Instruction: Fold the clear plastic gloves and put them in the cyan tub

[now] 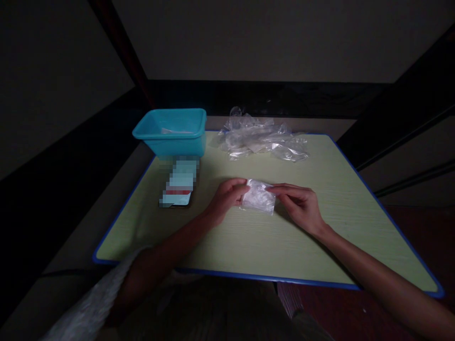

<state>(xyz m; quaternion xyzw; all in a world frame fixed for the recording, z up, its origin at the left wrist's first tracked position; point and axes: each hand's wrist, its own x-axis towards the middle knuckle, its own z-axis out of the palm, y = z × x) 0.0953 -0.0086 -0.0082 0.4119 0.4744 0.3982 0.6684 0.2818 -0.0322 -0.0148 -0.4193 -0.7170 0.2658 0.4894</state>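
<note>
Over the middle of the table, both hands hold a small, flat plastic packet [259,198], clear and whitish with a shiny, creased surface. My left hand [229,195] pinches its left edge between thumb and fingers. At the upper right corner, the fingertips of my right hand [300,203] are closed on the film. What lies inside the packet is hard to make out. Beyond the hands is a loose heap of crumpled clear plastic film [263,137], with rounded, finger-like shapes at its top.
A turquoise plastic basket [174,144] stands at the table's back left corner, with some whitish plastic inside. In front of it lies a phone [181,182], its lit screen blurred out. The pale green table [227,246] has a blue rim; a wall rises behind it.
</note>
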